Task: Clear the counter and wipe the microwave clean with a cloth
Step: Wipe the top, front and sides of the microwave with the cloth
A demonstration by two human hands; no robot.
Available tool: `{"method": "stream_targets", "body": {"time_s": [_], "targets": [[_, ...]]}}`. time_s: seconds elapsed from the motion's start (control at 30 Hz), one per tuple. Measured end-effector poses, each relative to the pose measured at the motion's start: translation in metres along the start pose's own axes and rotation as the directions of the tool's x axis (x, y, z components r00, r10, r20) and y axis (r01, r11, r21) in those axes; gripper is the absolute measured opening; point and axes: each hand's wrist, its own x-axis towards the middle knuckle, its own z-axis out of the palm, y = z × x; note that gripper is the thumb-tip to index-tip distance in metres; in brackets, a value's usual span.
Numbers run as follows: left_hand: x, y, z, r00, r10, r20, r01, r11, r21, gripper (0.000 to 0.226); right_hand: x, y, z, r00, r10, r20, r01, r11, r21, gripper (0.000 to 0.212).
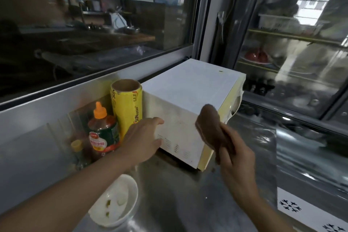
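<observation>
Now left hand flat on microwave — right hand gripping brown cloth

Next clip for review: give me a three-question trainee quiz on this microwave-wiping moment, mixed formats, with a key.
1. True or false: the right hand grips a brown cloth against the corner of the microwave.
2. Multiple choice: what stands directly between the orange-capped sauce bottle and the microwave? A) a kettle B) a yellow roll of wrap C) a stack of plates
3. Fill in: the left hand rests on the microwave's ____ panel, fingers laid flat.

Key:
1. True
2. B
3. Side. It is the vented panel facing the camera. A white bowl sits on the steel counter below that forearm.
</observation>
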Motion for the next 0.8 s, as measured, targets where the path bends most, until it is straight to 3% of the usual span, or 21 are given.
{"method": "stream_targets", "body": {"time_s": [0.07,0.13,0.23,0.3,0.4,0.5,0.6,0.8], "targets": [[0.013,-0.008,-0.001,0.999,0.043,0.005,-0.043,0.999,0.026,0.054,0.012,0.01,0.004,0.957,-0.29,-0.023,0.273,0.924,-0.269,0.05],[0.024,-0.016,-0.001,0.993,0.115,0.011,-0.116,0.991,0.071,0.054,0.022,0.023,0.012,0.871,-0.476,0.125,0.468,0.722,-0.509,0.041],[0.04,-0.03,-0.006,0.968,0.244,0.063,-0.252,0.948,0.193,0.059,0.025,0.05,0.028,0.774,-0.406,0.485,0.626,0.381,-0.681,0.048],[0.051,-0.042,-0.01,0.937,0.331,0.108,-0.348,0.895,0.28,0.062,0.021,0.066,0.033,0.746,-0.295,0.596,0.663,0.244,-0.708,0.051],[0.071,-0.053,-0.021,0.884,0.447,0.139,-0.463,0.794,0.393,0.056,0.023,0.074,0.037,0.78,-0.252,0.572,0.622,0.229,-0.748,0.053],[0.096,-0.053,-0.03,0.814,0.55,0.188,-0.546,0.615,0.569,0.049,0.036,0.072,0.045,0.75,-0.4,0.526,0.632,0.199,-0.749,0.042],[0.117,-0.056,-0.035,0.801,0.531,0.276,-0.555,0.487,0.675,0.051,0.044,0.082,0.052,0.708,-0.467,0.53,0.623,0.059,-0.78,0.059],[0.129,-0.065,-0.029,0.783,0.525,0.335,-0.54,0.306,0.784,0.053,0.027,0.117,0.077,0.723,-0.471,0.506,0.575,0.004,-0.818,0.057]]}}
